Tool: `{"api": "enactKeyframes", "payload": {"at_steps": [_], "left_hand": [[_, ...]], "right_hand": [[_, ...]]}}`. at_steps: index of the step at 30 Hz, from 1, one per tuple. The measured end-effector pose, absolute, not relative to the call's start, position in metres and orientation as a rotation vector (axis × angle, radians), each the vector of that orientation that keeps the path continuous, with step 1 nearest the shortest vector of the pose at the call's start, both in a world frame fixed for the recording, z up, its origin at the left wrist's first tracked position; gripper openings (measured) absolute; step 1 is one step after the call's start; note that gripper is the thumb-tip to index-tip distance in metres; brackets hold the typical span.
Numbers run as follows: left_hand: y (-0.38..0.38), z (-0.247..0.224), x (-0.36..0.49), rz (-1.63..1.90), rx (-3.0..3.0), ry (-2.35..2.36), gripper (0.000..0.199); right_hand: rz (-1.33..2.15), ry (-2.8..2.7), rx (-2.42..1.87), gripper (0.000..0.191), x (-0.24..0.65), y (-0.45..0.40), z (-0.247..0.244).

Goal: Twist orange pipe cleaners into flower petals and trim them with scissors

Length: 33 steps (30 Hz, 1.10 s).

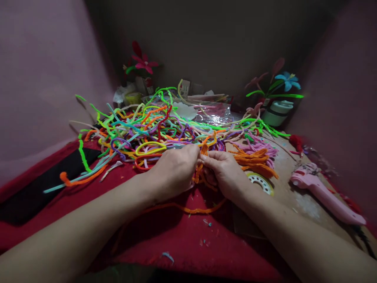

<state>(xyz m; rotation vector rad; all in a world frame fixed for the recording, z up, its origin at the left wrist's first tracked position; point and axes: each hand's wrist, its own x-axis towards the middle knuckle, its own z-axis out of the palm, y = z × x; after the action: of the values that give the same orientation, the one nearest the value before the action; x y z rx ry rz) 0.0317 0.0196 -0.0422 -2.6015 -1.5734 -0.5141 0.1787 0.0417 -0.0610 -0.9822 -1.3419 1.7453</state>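
Note:
Both hands meet at the centre of the view, in front of a tangled heap of coloured pipe cleaners (153,129). My left hand (179,167) is closed on an orange pipe cleaner piece (204,149), the back of the hand hiding most of its fingers. Thumb and index finger of my right hand (225,169) pinch the same orange piece, which has bent loops above and below the fingers. A long orange strand (194,211) curves over the red cloth below the hands. Beside my right hand lies a bundle of orange pieces (256,159).
A pink glue gun (326,194) rests on a brown board (290,188) at the right, with a round white-and-yellow spool (260,182) nearer. Pipe cleaner flowers (144,63) and a lidded container (277,113) stand behind. A black strip (38,188) lies left on the red cloth (182,243).

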Motion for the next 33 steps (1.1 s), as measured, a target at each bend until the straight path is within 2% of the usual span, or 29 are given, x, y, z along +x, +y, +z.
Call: {"api": "enactKeyframes", "payload": {"at_steps": [4, 10, 13, 19, 23, 28, 33], "left_hand": [[0.014, -0.050, 0.036, -0.356, -2.413, -1.281, 0.014], [0.018, -0.052, 0.032, -0.463, -2.374, -1.220, 0.015], [0.020, -0.048, 0.033, -0.700, -2.447, -1.461, 0.015], [0.021, -0.029, 0.041, -1.498, -2.798, -2.406, 0.019], [0.023, -0.030, 0.039, -1.693, -2.796, -2.717, 0.016], [0.023, -0.033, 0.037, -1.726, -2.841, -2.828, 0.017], [0.019, -0.035, 0.041, -1.888, -2.916, -2.935, 0.009]], "right_hand": [[1.661, -1.387, -1.009, 0.035, 0.178, 0.040, -0.061], [1.685, -1.290, -0.975, 0.031, 0.177, 0.039, -0.060], [1.710, -1.224, -0.892, 0.028, 0.177, 0.042, -0.063], [1.707, -1.127, -0.763, 0.027, 0.177, 0.046, -0.068], [1.701, -1.133, -0.756, 0.023, 0.177, 0.043, -0.063], [1.613, -1.198, -0.847, 0.020, 0.178, 0.039, -0.057], [1.469, -1.283, -0.846, 0.015, 0.180, 0.040, -0.058]]}}
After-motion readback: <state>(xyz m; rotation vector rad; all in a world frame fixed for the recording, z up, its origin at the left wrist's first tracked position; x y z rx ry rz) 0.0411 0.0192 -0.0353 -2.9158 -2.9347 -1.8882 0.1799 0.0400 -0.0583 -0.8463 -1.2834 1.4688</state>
